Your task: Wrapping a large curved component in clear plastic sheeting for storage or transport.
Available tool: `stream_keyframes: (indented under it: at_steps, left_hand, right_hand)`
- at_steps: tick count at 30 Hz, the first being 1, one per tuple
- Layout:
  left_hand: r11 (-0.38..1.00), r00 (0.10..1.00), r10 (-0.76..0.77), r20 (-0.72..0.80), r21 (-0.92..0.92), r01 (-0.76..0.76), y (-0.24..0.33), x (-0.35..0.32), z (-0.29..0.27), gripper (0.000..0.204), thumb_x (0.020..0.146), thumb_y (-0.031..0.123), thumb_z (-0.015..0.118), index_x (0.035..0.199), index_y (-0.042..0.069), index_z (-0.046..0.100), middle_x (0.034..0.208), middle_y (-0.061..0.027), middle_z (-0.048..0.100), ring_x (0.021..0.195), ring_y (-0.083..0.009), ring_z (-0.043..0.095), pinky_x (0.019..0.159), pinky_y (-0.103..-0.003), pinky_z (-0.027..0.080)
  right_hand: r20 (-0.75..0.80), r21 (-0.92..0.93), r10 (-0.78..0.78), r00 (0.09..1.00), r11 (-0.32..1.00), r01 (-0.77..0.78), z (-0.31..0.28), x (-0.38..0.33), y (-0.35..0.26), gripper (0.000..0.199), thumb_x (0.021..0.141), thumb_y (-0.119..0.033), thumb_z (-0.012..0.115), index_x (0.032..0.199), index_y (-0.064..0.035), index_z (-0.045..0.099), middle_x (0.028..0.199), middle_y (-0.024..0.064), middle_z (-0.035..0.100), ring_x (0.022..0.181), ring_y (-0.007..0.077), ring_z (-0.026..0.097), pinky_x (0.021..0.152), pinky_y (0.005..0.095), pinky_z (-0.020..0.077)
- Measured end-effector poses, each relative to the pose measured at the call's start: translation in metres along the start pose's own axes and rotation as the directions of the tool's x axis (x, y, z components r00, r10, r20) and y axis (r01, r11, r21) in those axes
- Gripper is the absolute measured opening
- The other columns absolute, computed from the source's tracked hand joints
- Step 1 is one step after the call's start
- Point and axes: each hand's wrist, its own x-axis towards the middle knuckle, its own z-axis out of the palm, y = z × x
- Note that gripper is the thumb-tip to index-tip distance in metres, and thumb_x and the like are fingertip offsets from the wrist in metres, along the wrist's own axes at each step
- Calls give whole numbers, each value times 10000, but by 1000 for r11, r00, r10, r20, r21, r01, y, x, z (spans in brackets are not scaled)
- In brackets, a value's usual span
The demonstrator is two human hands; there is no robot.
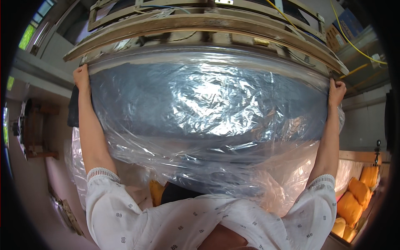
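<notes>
A wide sheet of clear plastic film [216, 100] stretches between my outspread arms, crinkled and shining in the middle. Beneath it, seen through the film, lies dark blue material [137, 91], probably cloth. My left hand [81, 77] pinches the film's far left corner, fingers closed. At the far right corner my right hand [336, 91] is closed on the same film. The film's far edge runs nearly straight from hand to hand, just short of a long wooden beam [208, 21]. Its near part hangs in loose folds toward my body.
Beyond the beam stands a slatted wooden frame [125, 18] with cables. A yellow cord [354, 43] hangs at the upper right, near cardboard boxes [335, 37]. Orange bundles [350, 204] lie at lower right. On the left is a wooden stand [41, 131].
</notes>
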Motion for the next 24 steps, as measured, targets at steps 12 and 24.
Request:
stream_keyframes:
  at_steps: [12,24]
  left_hand:
    - [792,958,-282,40,-555,256,-53,32,-26,356,907,300,399,870,-28,531,812,-115,554,740,-191,572,672,-302,470]
    - [994,985,51,166,-105,-34,-71,76,-109,398,816,340,615,1003,-11,631,934,-105,643,872,-166,574,789,-280,437]
  right_hand:
    - [-79,211,209,975,959,-188,6,-3,-16,439,818,-434,570,794,2,529,906,169,513,878,292,476,815,366,373]
    - [114,-142,-230,966,959,245,-95,-40,-42,225,825,-275,548,817,-51,533,870,128,552,879,327,515,762,413,392]
